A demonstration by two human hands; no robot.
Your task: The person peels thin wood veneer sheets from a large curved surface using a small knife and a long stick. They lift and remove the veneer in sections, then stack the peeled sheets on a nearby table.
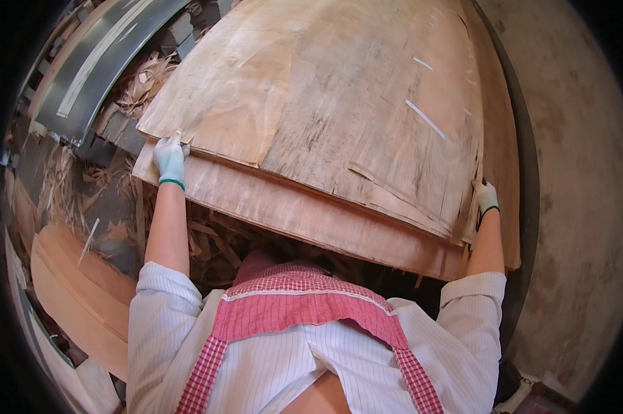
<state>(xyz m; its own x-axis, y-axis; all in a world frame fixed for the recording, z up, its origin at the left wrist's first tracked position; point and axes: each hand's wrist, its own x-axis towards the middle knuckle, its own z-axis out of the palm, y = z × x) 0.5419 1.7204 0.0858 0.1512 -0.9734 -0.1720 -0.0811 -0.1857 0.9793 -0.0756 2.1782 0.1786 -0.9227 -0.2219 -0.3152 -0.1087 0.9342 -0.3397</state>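
Observation:
A large veneer sheet point(339, 110), pale brown with darker streaks and a few white strips on it, lies over a stack of veneer point(311, 217) whose near edge sticks out toward me. My left hand point(170, 157), in a white glove with a green cuff, grips the near left corner of the upper sheet, fingers underneath out of sight. At the near right, my right hand point(486, 196) in a matching glove is closed on the sheet's right edge. A split strip lifts along the near right part of the sheet.
Torn veneer scraps point(146, 83) litter the floor and blocks on the left. Beyond them lies a dark panel point(91, 76) with a pale strip. Another veneer stack point(80, 297) stands at my near left. A broad brown surface point(573, 172) runs along the right.

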